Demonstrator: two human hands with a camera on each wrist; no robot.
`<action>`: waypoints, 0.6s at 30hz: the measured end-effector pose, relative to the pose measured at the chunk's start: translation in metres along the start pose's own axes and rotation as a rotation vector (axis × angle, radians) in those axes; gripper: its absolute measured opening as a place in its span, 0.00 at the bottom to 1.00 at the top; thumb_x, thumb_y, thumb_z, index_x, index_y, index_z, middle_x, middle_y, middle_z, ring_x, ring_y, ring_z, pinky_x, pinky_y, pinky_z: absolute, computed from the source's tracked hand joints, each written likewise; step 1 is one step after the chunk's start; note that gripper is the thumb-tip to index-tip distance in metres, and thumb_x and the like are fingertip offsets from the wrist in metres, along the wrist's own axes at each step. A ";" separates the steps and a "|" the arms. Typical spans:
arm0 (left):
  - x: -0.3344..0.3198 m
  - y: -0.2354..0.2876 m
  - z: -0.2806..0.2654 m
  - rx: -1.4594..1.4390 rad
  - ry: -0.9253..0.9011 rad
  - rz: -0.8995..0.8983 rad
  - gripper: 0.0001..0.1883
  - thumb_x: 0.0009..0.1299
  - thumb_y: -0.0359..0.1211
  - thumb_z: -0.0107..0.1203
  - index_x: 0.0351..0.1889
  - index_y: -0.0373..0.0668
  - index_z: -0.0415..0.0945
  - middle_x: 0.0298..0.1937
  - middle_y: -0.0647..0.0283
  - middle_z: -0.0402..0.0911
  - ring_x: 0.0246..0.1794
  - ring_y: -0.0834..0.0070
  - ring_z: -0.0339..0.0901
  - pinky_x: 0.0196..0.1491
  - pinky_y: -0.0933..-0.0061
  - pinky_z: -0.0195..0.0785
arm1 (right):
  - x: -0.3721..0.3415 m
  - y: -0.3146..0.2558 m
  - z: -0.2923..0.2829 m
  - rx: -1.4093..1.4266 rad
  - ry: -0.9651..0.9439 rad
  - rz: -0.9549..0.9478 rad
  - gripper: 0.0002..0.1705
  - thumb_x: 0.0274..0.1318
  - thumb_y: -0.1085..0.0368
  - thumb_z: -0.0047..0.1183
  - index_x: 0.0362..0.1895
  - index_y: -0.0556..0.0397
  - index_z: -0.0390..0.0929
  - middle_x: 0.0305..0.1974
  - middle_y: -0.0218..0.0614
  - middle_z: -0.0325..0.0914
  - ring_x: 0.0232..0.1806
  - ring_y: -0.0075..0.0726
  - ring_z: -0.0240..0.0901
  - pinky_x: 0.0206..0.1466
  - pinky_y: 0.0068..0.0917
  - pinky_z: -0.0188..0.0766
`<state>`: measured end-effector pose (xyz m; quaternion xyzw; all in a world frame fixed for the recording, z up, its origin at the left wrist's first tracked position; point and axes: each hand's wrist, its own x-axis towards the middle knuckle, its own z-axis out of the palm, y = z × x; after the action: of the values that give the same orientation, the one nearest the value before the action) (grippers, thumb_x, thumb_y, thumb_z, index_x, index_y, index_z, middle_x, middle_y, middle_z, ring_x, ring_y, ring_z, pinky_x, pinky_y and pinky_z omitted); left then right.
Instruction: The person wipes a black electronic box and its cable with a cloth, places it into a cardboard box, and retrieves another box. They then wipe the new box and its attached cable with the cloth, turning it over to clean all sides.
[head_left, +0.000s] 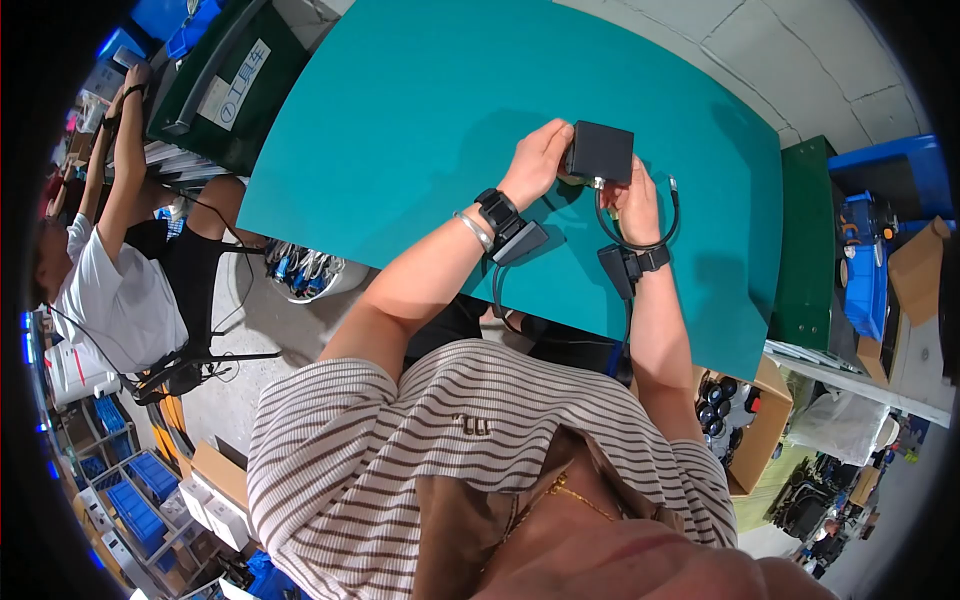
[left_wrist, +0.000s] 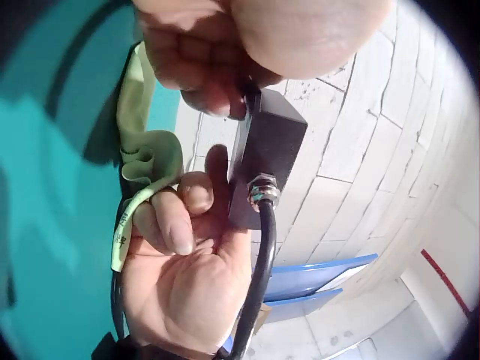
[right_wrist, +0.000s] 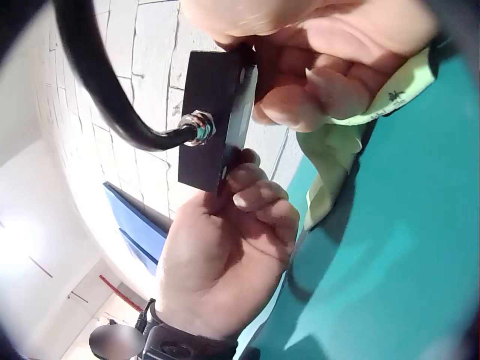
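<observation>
Grips black box (head_left: 603,150) above teal desk (head_left: 400,130) with left hand (head_left: 535,162) and right hand (head_left: 637,208); also holds green strip (left_wrist: 154,154) in right hand. Notes white block wall (head_left: 840,50) beyond far edge, blue bin (head_left: 865,285) at right, green cart (head_left: 270,110) at left.

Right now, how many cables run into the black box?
1 visible: the black cable, entering through the metal fitting on the black box's near side. Hands cover parts of it, so others may be hidden.
</observation>
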<state>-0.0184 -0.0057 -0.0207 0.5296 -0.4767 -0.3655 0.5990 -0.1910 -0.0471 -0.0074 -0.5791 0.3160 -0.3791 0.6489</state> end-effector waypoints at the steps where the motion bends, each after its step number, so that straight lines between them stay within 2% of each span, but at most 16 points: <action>1: 0.001 -0.004 0.000 0.001 -0.002 0.003 0.16 0.78 0.41 0.39 0.37 0.40 0.70 0.26 0.70 0.70 0.23 0.84 0.67 0.28 0.78 0.64 | 0.000 0.000 -0.001 0.001 0.001 -0.004 0.28 0.72 0.45 0.24 0.44 0.56 0.68 0.26 0.34 0.73 0.22 0.25 0.69 0.24 0.20 0.65; 4: 0.001 -0.002 0.000 -0.067 -0.026 -0.027 0.15 0.78 0.41 0.39 0.40 0.40 0.71 0.29 0.69 0.73 0.27 0.83 0.71 0.32 0.77 0.67 | 0.001 0.003 -0.003 0.018 -0.020 -0.027 0.27 0.72 0.46 0.25 0.48 0.57 0.67 0.27 0.35 0.74 0.22 0.26 0.70 0.26 0.21 0.68; 6: -0.003 0.007 0.001 -0.422 -0.091 -0.215 0.16 0.78 0.42 0.40 0.45 0.40 0.71 0.32 0.67 0.76 0.31 0.81 0.75 0.35 0.76 0.70 | 0.002 0.003 -0.004 -0.014 -0.021 -0.040 0.28 0.72 0.46 0.26 0.51 0.57 0.67 0.27 0.35 0.74 0.22 0.25 0.69 0.25 0.21 0.68; 9: -0.003 0.014 -0.003 -0.496 -0.153 -0.261 0.19 0.75 0.46 0.45 0.50 0.39 0.70 0.34 0.64 0.78 0.34 0.79 0.77 0.35 0.77 0.72 | 0.002 0.005 -0.007 -0.045 -0.023 -0.031 0.28 0.72 0.46 0.27 0.54 0.58 0.67 0.27 0.34 0.74 0.22 0.24 0.69 0.26 0.20 0.67; 10: -0.004 0.017 -0.001 -0.495 -0.155 -0.258 0.19 0.75 0.46 0.45 0.50 0.39 0.70 0.34 0.64 0.78 0.34 0.79 0.77 0.35 0.77 0.72 | 0.003 0.006 -0.009 -0.045 -0.022 -0.034 0.28 0.72 0.46 0.27 0.54 0.58 0.67 0.27 0.34 0.74 0.22 0.24 0.69 0.26 0.20 0.67; 12: -0.005 0.020 0.001 -0.299 -0.164 -0.216 0.24 0.71 0.49 0.52 0.52 0.38 0.69 0.34 0.64 0.78 0.33 0.80 0.77 0.34 0.79 0.72 | 0.003 0.009 -0.011 -0.052 -0.013 -0.028 0.28 0.72 0.46 0.27 0.56 0.57 0.66 0.27 0.34 0.75 0.22 0.23 0.69 0.26 0.20 0.67; 15: -0.004 0.018 -0.003 -0.306 -0.231 -0.249 0.27 0.68 0.50 0.56 0.54 0.38 0.68 0.37 0.63 0.78 0.33 0.80 0.78 0.35 0.80 0.72 | 0.003 0.009 -0.014 -0.051 -0.007 -0.014 0.28 0.72 0.46 0.29 0.57 0.56 0.66 0.28 0.34 0.75 0.23 0.23 0.70 0.26 0.19 0.67; 18: -0.003 0.018 -0.001 -0.321 -0.218 -0.255 0.27 0.69 0.48 0.56 0.57 0.39 0.67 0.38 0.63 0.77 0.34 0.80 0.78 0.35 0.80 0.72 | 0.003 0.007 -0.007 -0.019 0.044 -0.012 0.29 0.71 0.44 0.30 0.57 0.55 0.66 0.30 0.33 0.76 0.24 0.23 0.71 0.26 0.18 0.66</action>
<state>-0.0193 0.0004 -0.0036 0.4408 -0.4035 -0.5646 0.5694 -0.1952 -0.0528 -0.0149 -0.5788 0.3304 -0.3924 0.6340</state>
